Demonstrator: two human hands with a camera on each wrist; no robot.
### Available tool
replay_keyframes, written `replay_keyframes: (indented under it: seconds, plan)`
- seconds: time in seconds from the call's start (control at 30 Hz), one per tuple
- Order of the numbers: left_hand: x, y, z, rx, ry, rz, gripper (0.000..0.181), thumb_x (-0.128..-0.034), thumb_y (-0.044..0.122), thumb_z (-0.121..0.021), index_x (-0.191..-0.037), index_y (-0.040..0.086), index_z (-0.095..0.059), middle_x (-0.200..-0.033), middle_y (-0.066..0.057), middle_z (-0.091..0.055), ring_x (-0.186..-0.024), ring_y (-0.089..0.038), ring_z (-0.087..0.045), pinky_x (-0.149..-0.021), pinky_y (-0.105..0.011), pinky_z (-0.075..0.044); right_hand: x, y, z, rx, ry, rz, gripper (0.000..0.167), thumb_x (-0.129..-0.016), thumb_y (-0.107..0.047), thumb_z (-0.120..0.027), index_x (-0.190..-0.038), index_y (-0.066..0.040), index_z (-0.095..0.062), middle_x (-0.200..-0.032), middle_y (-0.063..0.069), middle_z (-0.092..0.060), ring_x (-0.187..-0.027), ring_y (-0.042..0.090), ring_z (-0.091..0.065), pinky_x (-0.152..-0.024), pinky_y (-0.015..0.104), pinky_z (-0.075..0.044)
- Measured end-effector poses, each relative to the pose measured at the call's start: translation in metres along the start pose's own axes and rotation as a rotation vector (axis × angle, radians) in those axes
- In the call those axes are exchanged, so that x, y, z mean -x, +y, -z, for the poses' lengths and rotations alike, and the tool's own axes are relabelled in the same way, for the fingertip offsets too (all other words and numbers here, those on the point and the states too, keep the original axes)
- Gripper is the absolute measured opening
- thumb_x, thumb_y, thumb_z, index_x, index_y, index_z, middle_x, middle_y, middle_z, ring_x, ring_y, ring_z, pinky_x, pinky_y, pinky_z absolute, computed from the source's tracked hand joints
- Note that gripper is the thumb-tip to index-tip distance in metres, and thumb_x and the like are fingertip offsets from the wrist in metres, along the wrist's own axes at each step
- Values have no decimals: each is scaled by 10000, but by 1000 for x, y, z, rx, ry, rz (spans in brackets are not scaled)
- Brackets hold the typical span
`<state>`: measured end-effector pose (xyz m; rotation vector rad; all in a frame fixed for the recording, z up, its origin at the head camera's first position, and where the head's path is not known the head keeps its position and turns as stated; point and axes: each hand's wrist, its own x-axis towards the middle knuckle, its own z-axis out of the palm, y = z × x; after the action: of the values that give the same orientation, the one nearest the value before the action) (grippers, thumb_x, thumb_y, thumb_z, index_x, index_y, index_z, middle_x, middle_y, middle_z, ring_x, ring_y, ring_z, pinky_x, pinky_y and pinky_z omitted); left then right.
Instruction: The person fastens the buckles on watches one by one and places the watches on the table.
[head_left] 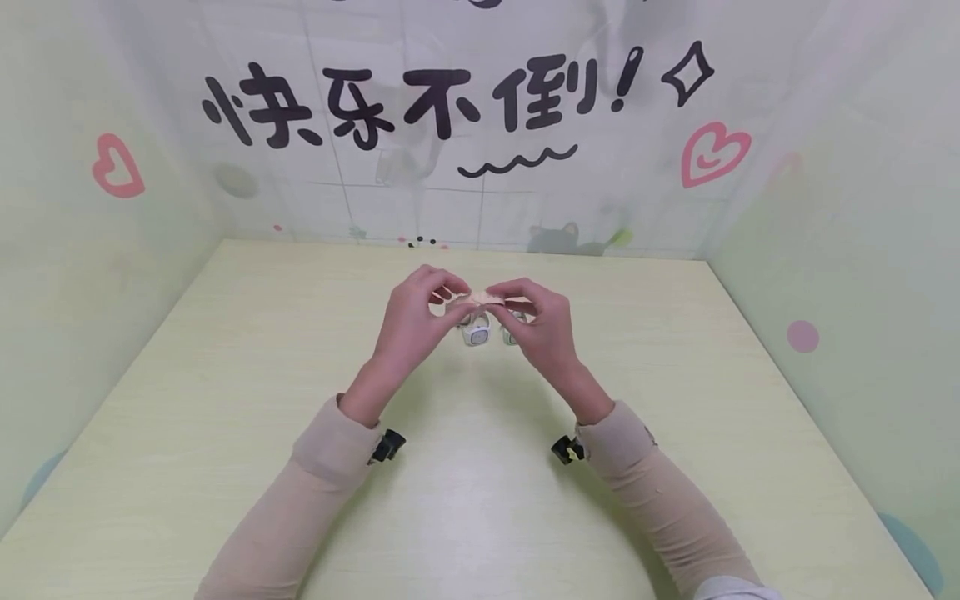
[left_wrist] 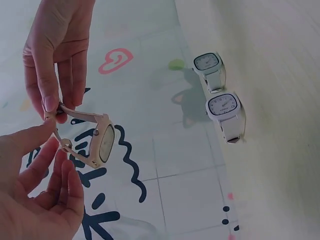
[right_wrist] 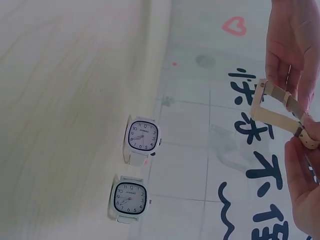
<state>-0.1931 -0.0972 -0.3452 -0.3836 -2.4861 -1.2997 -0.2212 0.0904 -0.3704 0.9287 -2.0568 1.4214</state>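
Note:
A beige wristwatch is held up in the air between both hands, its strap bent into a loop. My left hand pinches the strap with thumb and fingertips. From the other side, my right hand pinches the strap by its dark buckle. The dial faces away from the hands in the left wrist view, while the right wrist view shows the strap's side. Beyond and below the hands, a white watch and a pale green watch stand on the table, partly hidden by the hands in the head view.
The light wooden table spans the space under both arms. A white printed backdrop with dark lettering rises at its far edge, and pale side panels close it in. Small black devices sit at both cuffs.

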Motion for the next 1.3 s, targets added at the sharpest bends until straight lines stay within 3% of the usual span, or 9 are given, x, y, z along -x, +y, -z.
replay_keyframes:
  seconds: [0.13,0.37,0.43,0.57,0.7,1.1,1.3]
  plan:
    - [1,5,-1,-71,21,13,182,-893,217,-758,-992,68,-727,-939,-84,-678,-851,-222,-625,-788,-348,-561,1,0,-2,19,16,30,169,-846,-30,-769,-995,28,-714,-968,160,-754,-905,259,-730,-823,257,-601]
    - [-5,2,6,119,-145,202,184,-942,183,-692,-1015,16,-711,-924,-131,-704,-794,-192,-605,-670,-244,-503,2,1,-5,113,-36,95,192,-840,-4,-768,-1020,22,-705,-983,144,-747,-917,237,-720,-828,258,-601]
    - [-5,1,7,126,-177,218,186,-949,179,-677,-1016,7,-702,-911,-128,-689,-787,-186,-593,-666,-238,-497,3,1,-6,163,-73,127,218,-840,-19,-774,-1046,7,-709,-999,127,-744,-933,225,-704,-836,275,-596]
    - [-5,1,8,104,-216,208,173,-946,165,-661,-1009,5,-686,-888,-113,-666,-793,-196,-577,-672,-247,-487,2,-1,-7,257,-116,163,230,-849,-86,-785,-1065,-31,-730,-999,87,-752,-927,212,-667,-791,325,-558]
    - [-4,1,9,74,-226,202,161,-939,162,-647,-998,15,-679,-885,-106,-658,-801,-209,-565,-683,-262,-478,1,-2,-8,278,-109,154,196,-855,-114,-785,-1031,-39,-740,-957,74,-762,-879,202,-661,-754,319,-547]
    - [-8,-13,13,77,-198,223,188,-929,138,-593,-1021,-9,-664,-929,-128,-644,-833,-225,-546,-707,-272,-456,2,1,-2,144,-81,70,195,-833,-57,-791,-1006,9,-728,-962,130,-754,-875,224,-712,-785,290,-614]
    - [-8,-15,10,91,-196,173,146,-945,140,-610,-1009,13,-640,-929,-115,-634,-852,-218,-557,-741,-268,-471,1,2,-2,54,-68,6,173,-848,-44,-772,-997,24,-714,-969,154,-744,-878,237,-710,-797,284,-611]
